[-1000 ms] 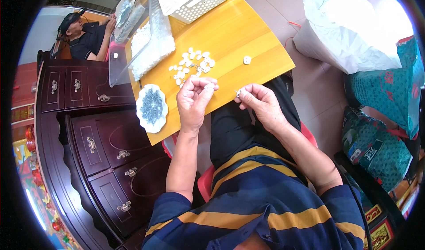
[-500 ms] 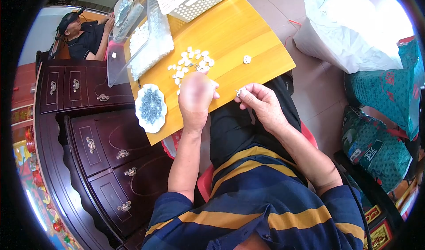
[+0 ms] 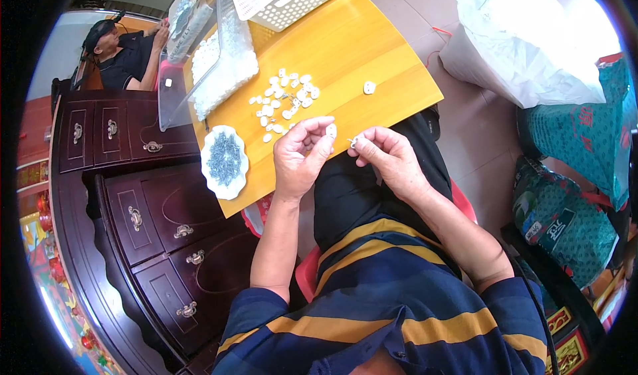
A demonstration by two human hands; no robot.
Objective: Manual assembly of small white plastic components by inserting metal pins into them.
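Over the front edge of the table, my left hand (image 3: pixel 300 159) pinches a small white plastic piece (image 3: pixel 330 130) between thumb and fingertips. Close to its right, my right hand (image 3: pixel 391 161) is closed on a small metal pin (image 3: pixel 353 141), whose exact kind is too small to make out. The two held pieces are slightly apart. Beyond my left hand lie scattered white plastic pieces (image 3: pixel 306 79), with a few metal bits among them. One more white piece (image 3: pixel 369 87) sits alone to the right. A scalloped white dish (image 3: pixel 214 187) full of small metal pins (image 3: pixel 224 159) stands at left.
A clear plastic bin (image 3: pixel 174 112) of white pieces (image 3: pixel 229 73) and a perforated white basket (image 3: pixel 302 3) stand at the table's far side. A dark wooden cabinet (image 3: pixel 106 189) adjoins at left. Another person (image 3: pixel 123 56) sits at far left. Large bags (image 3: pixel 512 56) stand at right.
My left hand has come back from the scattered pieces and turned, now showing a white piece at its fingertips. The right hand has barely moved, still holding the metal pin.
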